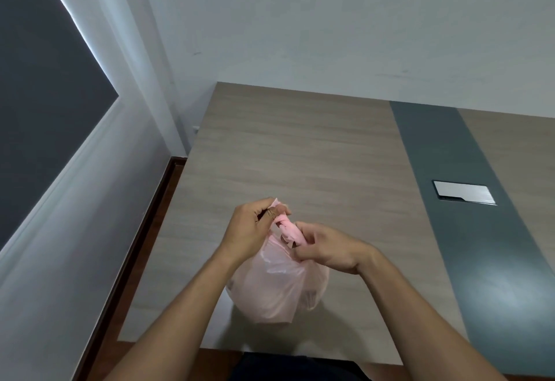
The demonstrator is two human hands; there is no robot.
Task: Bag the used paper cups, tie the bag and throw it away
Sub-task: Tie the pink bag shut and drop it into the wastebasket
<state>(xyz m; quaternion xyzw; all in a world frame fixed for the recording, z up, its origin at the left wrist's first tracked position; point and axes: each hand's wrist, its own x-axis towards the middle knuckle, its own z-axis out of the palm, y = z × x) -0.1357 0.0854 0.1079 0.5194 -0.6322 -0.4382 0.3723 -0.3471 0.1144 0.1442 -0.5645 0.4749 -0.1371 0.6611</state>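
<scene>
At lower centre of the frame, the left hand and right hand each pinch a twisted handle of the pink bag above the wooden table.

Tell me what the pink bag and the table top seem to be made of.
Pink bag: thin, translucent plastic film, glossy; it crinkles, and its twisted handles bunch between the left hand and right hand. Table top: probably matte wood-grain laminate, with a grey strip; real wood cannot be excluded.

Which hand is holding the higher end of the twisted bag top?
The left hand: it pinches the upper end of the pink bag, while the right hand grips lower.
</scene>
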